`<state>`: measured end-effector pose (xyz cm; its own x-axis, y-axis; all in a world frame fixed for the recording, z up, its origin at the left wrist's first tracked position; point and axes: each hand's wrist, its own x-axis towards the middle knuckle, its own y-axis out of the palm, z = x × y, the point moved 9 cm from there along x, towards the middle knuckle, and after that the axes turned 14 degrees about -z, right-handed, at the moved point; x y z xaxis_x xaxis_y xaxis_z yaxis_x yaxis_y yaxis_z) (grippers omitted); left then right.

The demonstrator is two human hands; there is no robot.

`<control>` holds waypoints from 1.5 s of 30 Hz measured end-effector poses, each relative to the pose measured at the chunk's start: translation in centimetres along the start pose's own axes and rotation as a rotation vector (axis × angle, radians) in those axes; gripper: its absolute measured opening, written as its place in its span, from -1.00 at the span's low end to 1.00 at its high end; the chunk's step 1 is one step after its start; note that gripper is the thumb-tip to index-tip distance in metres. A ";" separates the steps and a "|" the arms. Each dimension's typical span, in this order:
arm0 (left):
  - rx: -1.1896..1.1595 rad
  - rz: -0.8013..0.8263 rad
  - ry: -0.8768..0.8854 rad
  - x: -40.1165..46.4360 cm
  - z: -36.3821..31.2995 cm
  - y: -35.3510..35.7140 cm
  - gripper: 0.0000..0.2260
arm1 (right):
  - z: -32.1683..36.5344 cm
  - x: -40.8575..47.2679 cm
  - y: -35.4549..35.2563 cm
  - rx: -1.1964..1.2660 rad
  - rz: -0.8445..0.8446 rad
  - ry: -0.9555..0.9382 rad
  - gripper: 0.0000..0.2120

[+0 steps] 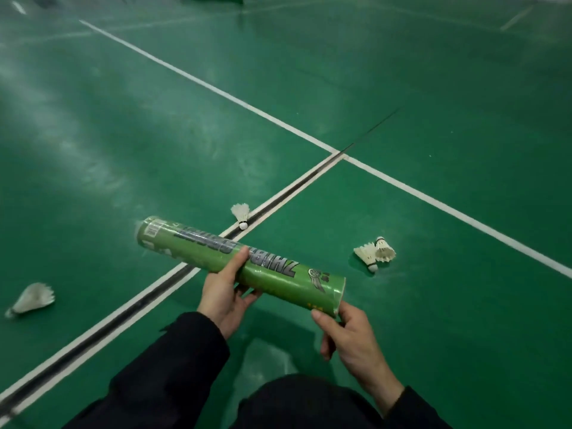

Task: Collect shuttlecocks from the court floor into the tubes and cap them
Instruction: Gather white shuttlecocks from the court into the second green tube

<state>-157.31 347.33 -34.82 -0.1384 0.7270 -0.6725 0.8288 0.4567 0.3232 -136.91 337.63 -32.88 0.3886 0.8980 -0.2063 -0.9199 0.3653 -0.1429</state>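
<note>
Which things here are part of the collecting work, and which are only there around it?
Part of the job:
- green tube, held by left hand and right hand
- shuttlecock by the seam
- two shuttlecocks touching
- shuttlecock at far left

Only around:
- white court lines
- dark floor seam

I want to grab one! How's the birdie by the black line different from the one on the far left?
The shuttlecock by the black line lies sharp, cork toward the person. The far-left shuttlecock looks blurred, larger, cork pointing left. Both are white, lying on the green floor.
</note>
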 end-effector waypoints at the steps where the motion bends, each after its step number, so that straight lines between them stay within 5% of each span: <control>1: -0.004 -0.015 0.017 0.0 -0.3 0.2 -0.37 | 0.2 0.4 0.2 0.005 0.048 0.007 -0.88; 6: 0.054 -0.067 0.020 -0.7 1.2 1.8 -0.41 | -0.3 0.9 -1.2 0.091 0.208 0.158 -0.85; 11: 0.127 -0.013 0.013 0.2 4.7 6.2 -0.32 | -2.3 2.8 -4.6 0.191 0.256 0.277 -0.61; 19: 0.014 -0.091 -0.034 3.2 8.4 9.8 -0.56 | -4.4 9.7 -11.3 0.338 -0.135 0.219 -0.67; 25: 0.138 -0.144 0.089 4.0 5.4 5.4 -0.36 | -6.5 20.4 -14.0 -0.291 -0.432 -0.052 -0.88; 30: 0.182 -0.172 0.177 4.6 1.7 2.5 -0.31 | -8.0 26.7 -10.1 -1.147 -0.206 -0.379 -0.41; 34: 0.124 -0.166 0.162 5.6 1.5 2.9 -0.31 | -8.9 27.5 -10.0 -1.462 -0.141 -0.501 -0.54; 37: 0.048 -0.162 0.119 6.2 2.8 4.7 -0.34 | -9.1 26.8 -12.1 -1.199 -0.174 -0.328 -0.77; 41: -0.072 -0.219 0.037 7.4 5.9 6.7 -0.43 | -7.8 19.2 -15.6 -0.204 -0.478 0.005 -0.82; 43: -0.092 -0.230 -0.028 7.9 7.9 7.8 -0.47 | -6.3 13.9 -16.5 0.179 -0.621 0.016 -0.88; 45: -0.073 -0.187 -0.097 8.1 10.2 9.3 -0.57 | -5.6 10.2 -16.4 0.303 -0.654 0.000 -0.88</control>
<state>-145.23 352.25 -44.08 -0.2305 0.5750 -0.7850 0.7514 0.6178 0.2318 -117.53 339.41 -38.01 0.8648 0.4725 -0.1702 -0.4734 0.8801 0.0378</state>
